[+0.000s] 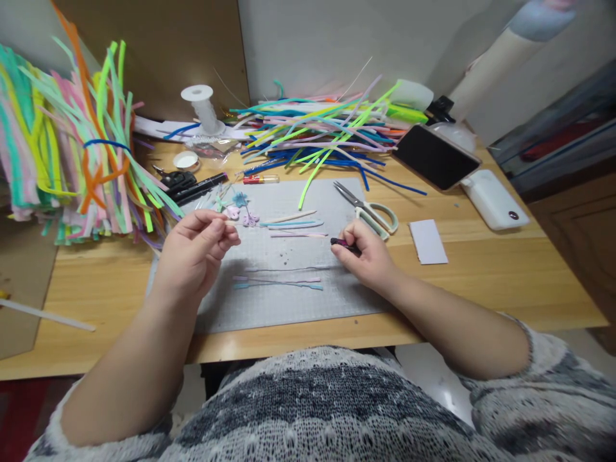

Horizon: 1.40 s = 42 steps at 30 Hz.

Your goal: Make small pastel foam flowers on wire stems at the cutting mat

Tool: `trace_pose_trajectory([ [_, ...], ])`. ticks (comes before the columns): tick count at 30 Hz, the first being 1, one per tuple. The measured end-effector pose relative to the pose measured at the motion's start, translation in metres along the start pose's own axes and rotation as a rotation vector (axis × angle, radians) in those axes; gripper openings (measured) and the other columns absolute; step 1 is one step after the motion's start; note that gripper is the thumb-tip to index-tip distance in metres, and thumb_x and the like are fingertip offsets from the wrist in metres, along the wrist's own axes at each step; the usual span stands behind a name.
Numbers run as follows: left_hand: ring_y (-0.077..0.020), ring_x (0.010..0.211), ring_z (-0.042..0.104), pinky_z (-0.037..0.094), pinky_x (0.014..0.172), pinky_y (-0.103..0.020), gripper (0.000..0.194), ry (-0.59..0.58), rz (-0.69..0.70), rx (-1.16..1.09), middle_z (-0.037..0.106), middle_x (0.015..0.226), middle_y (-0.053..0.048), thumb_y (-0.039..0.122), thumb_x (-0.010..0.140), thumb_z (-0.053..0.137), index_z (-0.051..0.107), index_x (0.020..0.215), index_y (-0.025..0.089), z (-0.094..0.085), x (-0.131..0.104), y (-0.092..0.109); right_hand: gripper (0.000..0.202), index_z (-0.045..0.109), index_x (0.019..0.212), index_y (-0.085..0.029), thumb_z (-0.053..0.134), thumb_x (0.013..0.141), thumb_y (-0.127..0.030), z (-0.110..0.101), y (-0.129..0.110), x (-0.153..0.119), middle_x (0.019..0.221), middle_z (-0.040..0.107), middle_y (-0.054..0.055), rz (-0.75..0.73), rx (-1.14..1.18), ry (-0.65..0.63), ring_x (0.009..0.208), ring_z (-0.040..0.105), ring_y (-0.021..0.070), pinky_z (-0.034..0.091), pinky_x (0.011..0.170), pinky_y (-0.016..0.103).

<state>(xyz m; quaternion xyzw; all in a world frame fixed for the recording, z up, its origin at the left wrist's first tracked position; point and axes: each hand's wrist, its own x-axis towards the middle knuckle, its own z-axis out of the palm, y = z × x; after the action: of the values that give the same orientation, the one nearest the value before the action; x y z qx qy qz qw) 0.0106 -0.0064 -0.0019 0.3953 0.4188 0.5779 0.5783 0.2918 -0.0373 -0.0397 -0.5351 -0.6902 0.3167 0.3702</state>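
Note:
My left hand (192, 247) is raised above the left of the grey cutting mat (269, 308), thumb and fingertips pinched on a thin pale strand, mostly hidden by the fingers. Just beyond it lie small purple (251, 219) and blue (240, 199) flower shapes of pipe cleaner. Over the mat's right side, my right hand (368, 253) is closed around a small black and purple tool (342, 244), whose kind I cannot make out. Between the hands lie cut pipe cleaners, among them a blue piece (293, 224) and, nearer me, a crossed pair (279, 282).
Scissors (368, 210) lie just beyond my right hand. Loose pipe cleaners (317, 131) are heaped at the back, and a large bundle (103, 128) stands left. A spool (198, 106), phone (436, 157), white device (495, 200) and white card (428, 242) are on the table.

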Motion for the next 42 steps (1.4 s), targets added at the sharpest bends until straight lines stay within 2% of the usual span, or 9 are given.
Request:
trace_pose_trajectory([
  [6,-0.0075,0.063,0.063,0.055,0.061,-0.016,0.011,0.023,-0.018,-0.034,0.067,0.066,0.002,0.023,0.068,0.078,0.068,0.073,0.020,0.003,-0.001,0.001,0.029,0.035,0.073,-0.024,0.062,0.080,-0.033,-0.001,0.002,0.002,0.069,0.041,-0.003,0.001,0.027,0.033,0.065,0.038,0.0138,0.032,0.062,0.029],
  [10,-0.0089,0.062,0.064,0.055,0.061,-0.019,0.013,0.019,-0.070,0.003,0.068,0.066,0.000,0.020,0.065,0.078,0.067,0.072,0.018,0.004,0.000,0.001,0.027,0.036,0.073,-0.023,0.061,0.081,-0.030,-0.004,0.004,0.007,0.070,0.039,-0.003,-0.031,0.077,0.149,0.066,0.037,0.0136,0.032,0.064,0.030],
  [17,-0.0105,0.060,0.063,0.051,0.061,-0.021,0.018,-0.119,-0.266,0.271,0.067,0.065,0.001,0.022,0.064,0.078,0.063,0.072,0.015,0.006,0.001,-0.011,0.027,0.036,0.072,-0.023,0.059,0.083,-0.032,-0.010,0.010,0.012,0.070,0.035,-0.004,-0.057,0.163,0.278,0.066,0.035,0.0132,0.031,0.065,0.031],
  [21,-0.0121,0.062,0.060,0.048,0.064,-0.024,0.017,-0.182,-0.174,0.555,0.065,0.066,0.001,0.028,0.070,0.072,0.061,0.076,0.016,0.004,0.002,-0.023,0.027,0.036,0.073,-0.023,0.059,0.084,-0.033,-0.010,0.009,0.011,0.070,0.035,-0.004,-0.062,0.173,0.262,0.065,0.034,0.0128,0.030,0.064,0.030],
  [26,-0.0180,0.075,0.060,0.046,0.073,-0.031,0.010,-0.222,0.213,1.078,0.067,0.080,-0.003,0.028,0.077,0.063,0.064,0.080,0.019,-0.001,0.005,-0.028,0.027,0.036,0.072,-0.023,0.058,0.084,-0.034,-0.010,0.009,0.012,0.070,0.035,-0.004,-0.048,0.166,0.250,0.065,0.035,0.0130,0.031,0.064,0.030],
  [29,-0.0226,0.091,0.059,0.044,0.085,-0.037,0.010,-0.295,0.388,1.192,0.067,0.090,-0.006,0.027,0.079,0.061,0.065,0.085,0.020,-0.002,0.005,-0.023,0.028,0.035,0.072,-0.023,0.058,0.084,-0.035,-0.010,0.009,0.012,0.070,0.035,-0.004,-0.031,0.158,0.242,0.065,0.035,0.0130,0.032,0.064,0.030],
  [31,-0.0225,0.088,0.058,0.043,0.083,-0.037,0.009,-0.390,0.383,1.226,0.065,0.085,-0.005,0.027,0.079,0.061,0.065,0.082,0.020,-0.002,0.005,-0.019,0.029,0.035,0.072,-0.023,0.058,0.084,-0.036,-0.010,0.009,0.012,0.070,0.035,-0.004,-0.023,0.160,0.237,0.065,0.035,0.0129,0.032,0.064,0.030],
  [36,-0.0210,0.081,0.057,0.044,0.074,-0.034,0.010,-0.695,0.222,1.281,0.062,0.080,-0.005,0.029,0.079,0.062,0.066,0.078,0.020,-0.005,0.002,-0.013,0.029,0.036,0.072,-0.023,0.058,0.084,-0.035,-0.010,0.011,0.013,0.070,0.035,-0.004,-0.012,0.166,0.223,0.065,0.034,0.0129,0.031,0.063,0.030],
  [42,-0.0211,0.081,0.056,0.043,0.075,-0.034,0.008,-0.735,0.216,1.380,0.062,0.082,-0.006,0.020,0.082,0.056,0.062,0.077,0.019,-0.002,-0.001,-0.016,0.027,0.037,0.072,-0.023,0.060,0.083,-0.033,-0.009,0.012,0.013,0.070,0.036,-0.003,0.007,0.160,0.205,0.065,0.034,0.0137,0.031,0.062,0.030],
])
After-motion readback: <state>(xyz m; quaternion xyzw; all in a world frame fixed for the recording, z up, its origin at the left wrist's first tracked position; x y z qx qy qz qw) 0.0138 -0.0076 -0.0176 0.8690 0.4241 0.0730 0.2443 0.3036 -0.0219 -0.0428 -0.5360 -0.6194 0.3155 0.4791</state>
